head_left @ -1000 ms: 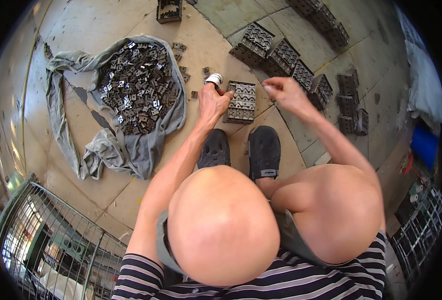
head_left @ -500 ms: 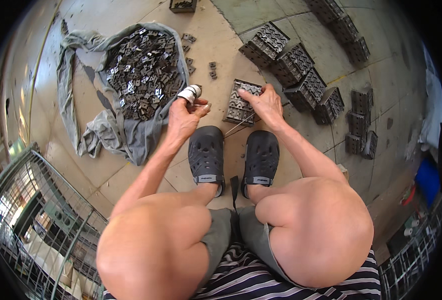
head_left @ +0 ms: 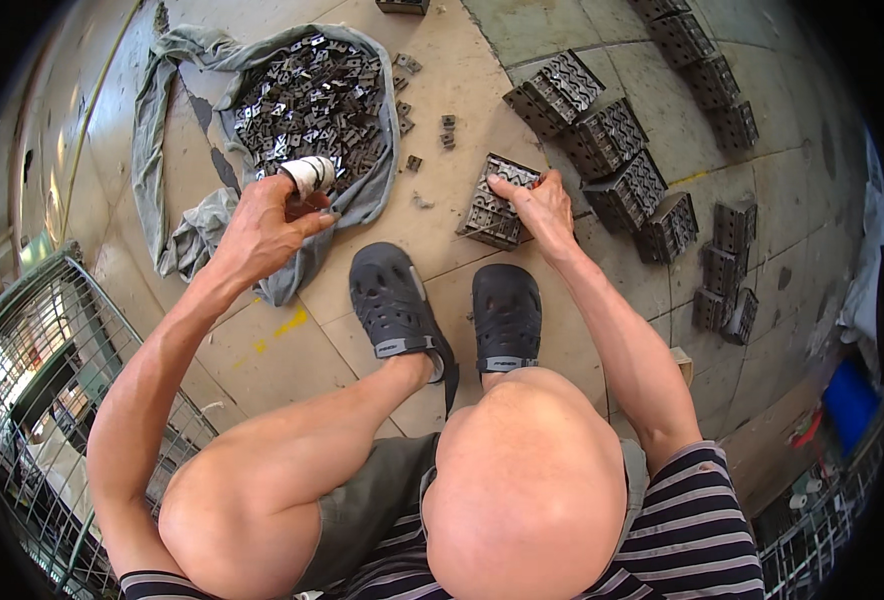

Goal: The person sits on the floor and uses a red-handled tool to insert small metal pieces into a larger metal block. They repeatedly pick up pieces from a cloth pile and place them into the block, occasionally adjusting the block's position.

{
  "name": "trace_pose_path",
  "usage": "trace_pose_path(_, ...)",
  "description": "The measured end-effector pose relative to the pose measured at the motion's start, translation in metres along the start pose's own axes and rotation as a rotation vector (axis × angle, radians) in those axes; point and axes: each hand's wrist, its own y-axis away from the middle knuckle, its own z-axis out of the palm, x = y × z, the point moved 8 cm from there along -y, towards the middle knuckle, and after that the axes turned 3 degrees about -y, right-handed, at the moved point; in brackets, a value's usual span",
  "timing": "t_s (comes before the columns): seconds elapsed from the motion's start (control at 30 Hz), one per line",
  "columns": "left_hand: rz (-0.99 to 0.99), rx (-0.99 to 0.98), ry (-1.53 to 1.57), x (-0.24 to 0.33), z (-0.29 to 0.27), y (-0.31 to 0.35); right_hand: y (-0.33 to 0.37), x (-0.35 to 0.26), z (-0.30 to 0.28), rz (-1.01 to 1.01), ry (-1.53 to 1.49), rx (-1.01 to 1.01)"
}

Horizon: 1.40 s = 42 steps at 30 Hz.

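My right hand (head_left: 542, 208) grips a rectangular block of dark metal pieces (head_left: 495, 222) on the floor. Its thumb lies over the top and its fingers hold the right side. Over the near edge of a grey cloth (head_left: 357, 203), my left hand (head_left: 267, 226) hovers with thumb and forefinger apart. White wrapping (head_left: 309, 177) covers its forefinger, and I see nothing held there, though the other fingers are partly hidden. On the cloth, just beyond this hand, lies a heap of small dark metal pieces (head_left: 312, 100).
Several similar metal blocks (head_left: 622, 190) stand in a row to the right, with further rows (head_left: 707, 75) beyond and smaller stacks (head_left: 727, 265) at far right. Loose pieces (head_left: 448, 130) lie beside the cloth. A wire cage (head_left: 72, 290) borders the left. My black clogs (head_left: 507, 315) are near the block.
My left hand has moved left, away from the block and over to the cloth. My right hand stays on the block. My feet and knees have shifted, and the view has moved.
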Motion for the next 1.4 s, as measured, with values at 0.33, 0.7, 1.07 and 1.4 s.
trace_pose_path(0.33, -0.013, -0.15, -0.074, 0.011, 0.011, -0.024, -0.003, 0.006, -0.005, -0.029, -0.001, -0.031)
trace_pose_path(0.7, 0.015, -0.28, -0.218, -0.005, 0.015, -0.026, -0.006, 0.002, -0.004, 0.047, 0.123, -0.022)
trace_pose_path(1.07, -0.144, -0.063, 0.004, -0.1, -0.001, 0.048, -0.013, -0.014, -0.01, -0.14, 0.117, 0.088)
trace_pose_path(1.4, -0.088, -0.174, -0.144, -0.111, 0.026, 0.043, 0.012, -0.125, -0.007, -0.683, 0.246, 0.046)
